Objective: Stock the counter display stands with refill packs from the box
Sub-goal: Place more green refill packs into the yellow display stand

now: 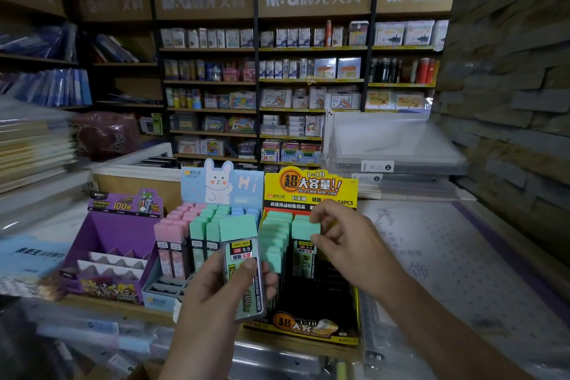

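A mint-capped refill pack (303,230) is pinched by the right hand (348,241) inside the yellow stand (311,185). A second pack (240,234) is gripped by the left hand (212,296) just before it. Its front slots seemingly remain unfilled, and the purple stand (123,231) to its left is mostly bare.

One wide-angle camera, worn on the head, looks forward and down across the counter (462,256). Closest to the lens, low in the middle, are the left hand (209,302) gripping a refill pack (242,248) and the right hand (348,244) pinching a second pack (303,230) in the yellow stand (311,188). Wall shelves (311,80) face it farther back, straight lines bowing toward the edges
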Demonstrator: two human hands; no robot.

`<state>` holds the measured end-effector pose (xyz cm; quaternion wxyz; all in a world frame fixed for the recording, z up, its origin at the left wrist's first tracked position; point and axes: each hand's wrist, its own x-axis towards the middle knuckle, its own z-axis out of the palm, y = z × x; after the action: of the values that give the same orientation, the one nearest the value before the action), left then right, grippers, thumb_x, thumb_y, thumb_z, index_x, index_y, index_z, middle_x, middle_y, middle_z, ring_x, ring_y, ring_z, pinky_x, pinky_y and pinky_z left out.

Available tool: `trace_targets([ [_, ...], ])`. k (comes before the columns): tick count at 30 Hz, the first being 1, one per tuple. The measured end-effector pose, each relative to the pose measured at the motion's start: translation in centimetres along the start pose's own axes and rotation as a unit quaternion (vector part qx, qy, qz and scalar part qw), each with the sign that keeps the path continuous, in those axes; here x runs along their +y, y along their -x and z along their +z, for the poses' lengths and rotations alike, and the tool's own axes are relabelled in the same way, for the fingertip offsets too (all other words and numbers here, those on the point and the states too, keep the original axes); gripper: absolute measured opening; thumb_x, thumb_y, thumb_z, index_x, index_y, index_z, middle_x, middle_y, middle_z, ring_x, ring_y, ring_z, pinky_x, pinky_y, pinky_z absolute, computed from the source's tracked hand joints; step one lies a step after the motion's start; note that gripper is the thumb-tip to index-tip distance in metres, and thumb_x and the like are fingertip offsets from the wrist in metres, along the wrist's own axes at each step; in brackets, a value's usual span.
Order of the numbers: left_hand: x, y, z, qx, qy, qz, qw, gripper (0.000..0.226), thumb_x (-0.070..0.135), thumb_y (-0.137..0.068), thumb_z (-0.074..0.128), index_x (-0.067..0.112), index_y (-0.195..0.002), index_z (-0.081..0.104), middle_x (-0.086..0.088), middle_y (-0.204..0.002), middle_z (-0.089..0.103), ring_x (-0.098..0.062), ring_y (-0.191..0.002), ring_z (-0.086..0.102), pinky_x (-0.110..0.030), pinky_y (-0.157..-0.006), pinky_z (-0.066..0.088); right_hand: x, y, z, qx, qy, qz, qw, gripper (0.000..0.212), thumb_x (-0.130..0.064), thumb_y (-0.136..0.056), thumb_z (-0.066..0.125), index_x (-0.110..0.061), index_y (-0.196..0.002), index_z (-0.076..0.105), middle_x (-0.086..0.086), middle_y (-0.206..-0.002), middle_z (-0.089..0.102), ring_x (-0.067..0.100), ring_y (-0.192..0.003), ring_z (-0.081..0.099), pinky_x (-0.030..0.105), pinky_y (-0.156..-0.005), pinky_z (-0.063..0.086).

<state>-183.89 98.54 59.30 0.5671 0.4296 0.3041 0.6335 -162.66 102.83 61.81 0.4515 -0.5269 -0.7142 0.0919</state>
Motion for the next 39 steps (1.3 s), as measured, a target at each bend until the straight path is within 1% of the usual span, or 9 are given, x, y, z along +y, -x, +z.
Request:
trace_targets([
  [3, 0.1, 0.0, 0.2, -0.003, -0.004, 0.007, 1.0, 0.012, 0.004, -0.087, 0.065, 0.006, -0.093, 0.075, -0.033, -0.09, 0.071, -0.033, -0.067, 0.072, -0.032, -0.054, 0.06, 0.0, 0.0, 0.0, 0.001, 0.046, 0.004, 0.999, 0.029, -0.011, -0.083, 0.075, -0.034, -0.092, 0.06, -0.009, -0.091, 0.055, 0.007, -0.073, 0.057, 0.016, -0.063, 0.048],
  [8, 0.6, -0.1, 0.5, -0.016, -0.023, 0.043, 0.999, 0.016, 0.016, -0.075, 0.069, 0.014, -0.089, 0.077, -0.028, -0.09, 0.072, -0.034, -0.074, 0.074, -0.035, -0.061, 0.061, -0.2, 0.1, 0.1, 0.009, 0.057, 0.008, 0.998, 0.027, -0.011, -0.082, 0.075, -0.033, -0.091, 0.061, -0.008, -0.089, 0.056, 0.011, -0.074, 0.058, 0.026, -0.065, 0.055],
  [15, 2.7, -1.0, 2.0, -0.056, -0.086, 0.088, 0.991, 0.017, 0.029, -0.075, 0.072, 0.026, -0.092, 0.074, -0.013, -0.091, 0.078, -0.029, -0.087, 0.077, -0.04, -0.069, 0.063, -0.8, 0.0, -0.1, 0.1, 0.044, -0.013, 0.994, 0.015, -0.013, -0.083, 0.072, -0.028, -0.082, 0.068, -0.013, -0.08, 0.06, 0.005, -0.071, 0.06, 0.015, -0.063, 0.05],
  [18, 3.8, -2.1, 3.2, -0.078, -0.12, 0.11, 0.984, 0.016, 0.017, -0.088, 0.071, 0.031, -0.097, 0.072, -0.008, -0.094, 0.079, -0.025, -0.091, 0.077, -0.045, -0.072, 0.062, -1.3, -0.1, -1.0, 0.112, 0.011, -0.003, 0.994, 0.017, -0.009, -0.083, 0.07, -0.026, -0.083, 0.069, -0.013, -0.069, 0.061, 0.004, -0.066, 0.06, 0.013, -0.058, 0.049],
  [22, 4.8, -4.2, 4.6, -0.106, -0.145, 0.113, 0.977, 0.03, 0.009, -0.094, 0.067, 0.033, -0.113, 0.068, -0.004, -0.097, 0.079, -0.018, -0.092, 0.076, -0.028, -0.065, 0.06, -2.1, -0.1, -2.7, 0.094, 0.009, 0.025, 0.995, 0.016, -0.009, -0.083, 0.07, -0.024, -0.082, 0.07, -0.013, -0.06, 0.058, 0.0, -0.056, 0.055, 0.008, -0.054, 0.043],
  [24, 5.0, -5.4, 5.3, -0.128, -0.167, 0.104, 0.972, 0.031, 0.01, -0.093, 0.069, 0.03, -0.117, 0.066, -0.003, -0.099, 0.079, -0.019, -0.096, 0.075, -0.03, -0.07, 0.061, -2.2, 0.6, -3.7, 0.081, 0.01, 0.035, 0.996, 0.013, -0.011, -0.083, 0.07, -0.024, -0.082, 0.069, -0.018, -0.057, 0.057, 0.0, -0.053, 0.054, 0.007, -0.053, 0.042],
  [30, 3.8, -8.1, 5.9, -0.16, -0.247, 0.075, 0.953, 0.029, 0.022, -0.097, 0.066, 0.03, -0.124, 0.066, 0.006, -0.109, 0.077, -0.016, -0.108, 0.07, -0.048, -0.099, 0.053, -1.3, 4.1, -5.5, 0.068, 0.098, 0.072, 0.99, 0.015, -0.023, -0.082, 0.075, -0.028, -0.088, 0.063, -0.013, -0.064, 0.06, 0.005, -0.06, 0.057, 0.03, -0.064, 0.053],
  [35, 2.9, -8.9, 5.6, -0.196, -0.285, 0.08, 0.935, 0.027, 0.015, -0.095, 0.068, 0.028, -0.118, 0.07, 0.011, -0.11, 0.076, -0.006, -0.104, 0.069, -0.019, -0.082, 0.055, -0.4, 6.2, -6.1, 0.089, 0.19, 0.045, 0.977, 0.02, -0.027, -0.083, 0.075, -0.027, -0.098, 0.061, -0.02, -0.072, 0.048, -0.002, -0.071, 0.05, 0.013, -0.063, 0.037],
  [39, 2.7, -9.3, 5.1, -0.216, -0.315, 0.094, 0.919, 0.024, -0.003, -0.087, 0.073, 0.015, -0.103, 0.068, -0.013, -0.102, 0.072, -0.021, -0.089, 0.067, -0.031, -0.075, 0.054, 0.1, 6.9, -5.6, 0.061, 0.224, 0.053, 0.971, 0.008, -0.03, -0.088, 0.067, -0.026, -0.096, 0.065, -0.017, -0.086, 0.054, 0.006, -0.089, 0.052, 0.021, -0.077, 0.045],
])
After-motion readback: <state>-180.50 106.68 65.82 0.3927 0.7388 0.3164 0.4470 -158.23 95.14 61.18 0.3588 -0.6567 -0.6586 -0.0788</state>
